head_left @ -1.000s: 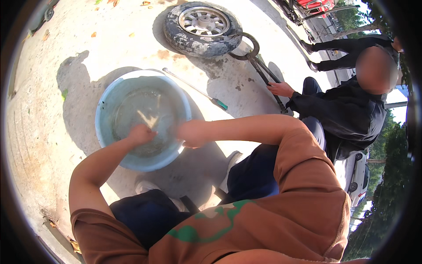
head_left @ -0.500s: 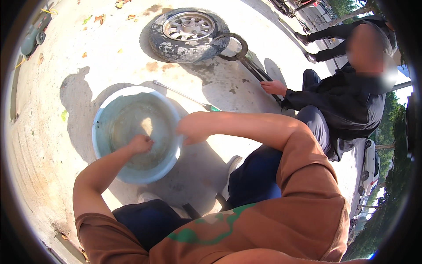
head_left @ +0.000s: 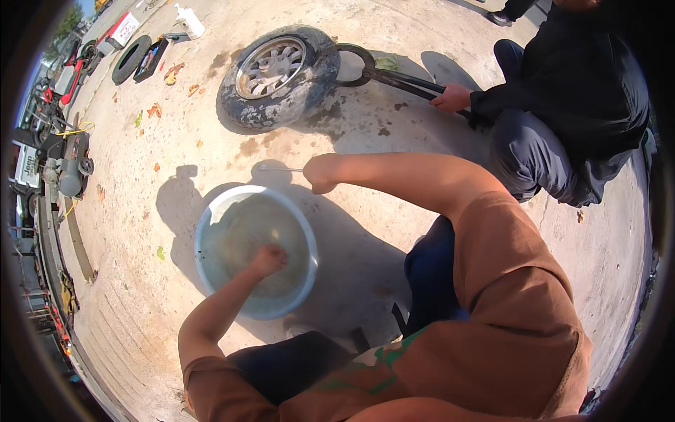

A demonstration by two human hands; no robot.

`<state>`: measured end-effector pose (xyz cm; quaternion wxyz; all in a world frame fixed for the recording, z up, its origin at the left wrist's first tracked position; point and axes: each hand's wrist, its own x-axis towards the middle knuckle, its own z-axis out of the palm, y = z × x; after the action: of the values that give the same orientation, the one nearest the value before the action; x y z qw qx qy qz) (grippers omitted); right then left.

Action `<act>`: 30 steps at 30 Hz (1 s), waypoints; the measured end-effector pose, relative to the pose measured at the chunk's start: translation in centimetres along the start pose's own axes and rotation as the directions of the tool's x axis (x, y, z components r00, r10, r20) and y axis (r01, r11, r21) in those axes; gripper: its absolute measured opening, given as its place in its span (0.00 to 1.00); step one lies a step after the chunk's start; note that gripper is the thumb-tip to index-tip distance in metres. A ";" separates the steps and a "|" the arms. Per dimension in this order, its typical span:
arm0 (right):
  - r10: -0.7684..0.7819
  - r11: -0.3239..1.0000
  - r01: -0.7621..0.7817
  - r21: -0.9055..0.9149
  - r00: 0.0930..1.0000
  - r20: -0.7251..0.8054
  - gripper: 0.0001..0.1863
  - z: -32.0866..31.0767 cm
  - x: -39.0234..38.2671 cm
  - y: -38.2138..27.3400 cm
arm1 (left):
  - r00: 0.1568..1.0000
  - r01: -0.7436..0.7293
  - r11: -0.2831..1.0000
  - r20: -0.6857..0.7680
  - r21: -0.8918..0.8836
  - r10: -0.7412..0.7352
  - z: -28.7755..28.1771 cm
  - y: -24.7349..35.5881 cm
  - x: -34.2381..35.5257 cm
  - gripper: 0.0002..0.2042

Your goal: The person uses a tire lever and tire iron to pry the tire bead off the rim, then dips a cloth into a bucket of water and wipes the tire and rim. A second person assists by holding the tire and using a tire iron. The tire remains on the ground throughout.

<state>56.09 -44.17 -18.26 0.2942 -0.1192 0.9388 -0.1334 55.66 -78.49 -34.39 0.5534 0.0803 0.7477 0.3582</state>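
Observation:
A pale blue round basin point(head_left: 308, 235) of cloudy water sits on the ground before me. My left hand point(head_left: 269, 260) is closed above or at the water; what its fingers hold, if anything, is hidden. Just beyond the basin's far right rim, my right hand point(head_left: 321, 174) is closed at the handle end of a long, thin metal-shafted tool point(head_left: 285, 169). The shaft points left from my fist, low over the ground or on it. Its handle, green in the earlier frame, is covered by my hand.
A wheel with a worn tire point(head_left: 271, 84) lies ahead. To the right, a crouching person's hand point(head_left: 452, 98) grips long-handled, ring-jawed black tongs point(head_left: 404, 83) reaching the tire. Farther left are a loose tire point(head_left: 131, 60), a white bottle point(head_left: 189, 22) and a small compressor point(head_left: 70, 176).
My view has swung left, bringing in the loose tire and bottle. My right hand has gone from the basin's right rim to the tool's handle end. My left hand stays within the basin.

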 end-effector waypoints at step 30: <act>0.107 0.981 -0.088 0.174 0.989 -0.105 0.18 -0.4 1.5 5.8 | 0.980 0.005 0.434 -0.090 0.901 0.176 1.7 13.5 -1.1 0.14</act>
<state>53.78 -39.12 -20.56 0.2556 -0.0400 0.9441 -0.2044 53.79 -68.43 -25.29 0.3419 0.3681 0.8627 -0.0590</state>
